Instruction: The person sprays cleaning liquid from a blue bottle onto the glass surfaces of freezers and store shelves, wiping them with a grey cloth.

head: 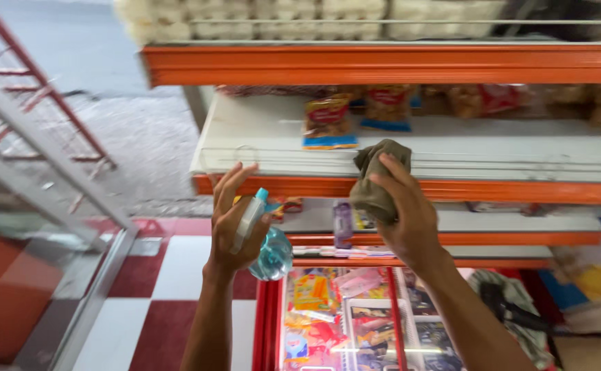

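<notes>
My left hand [230,223] holds a clear spray bottle [267,247] with a white and teal nozzle, raised in front of an orange-edged shop shelf [273,184]. My right hand [407,220] grips a crumpled olive-grey cloth [379,177] just at the front edge of that white shelf. On the shelf behind sit snack packets [328,122]. Both forearms reach up from the bottom of the view.
More orange shelves stand above [383,65] and below [451,238], holding packets and wrapped goods. A red-framed display case [341,323] of packaged sweets is underneath. Red and white floor tiles [170,275] lie left, beside a glass door frame [94,275].
</notes>
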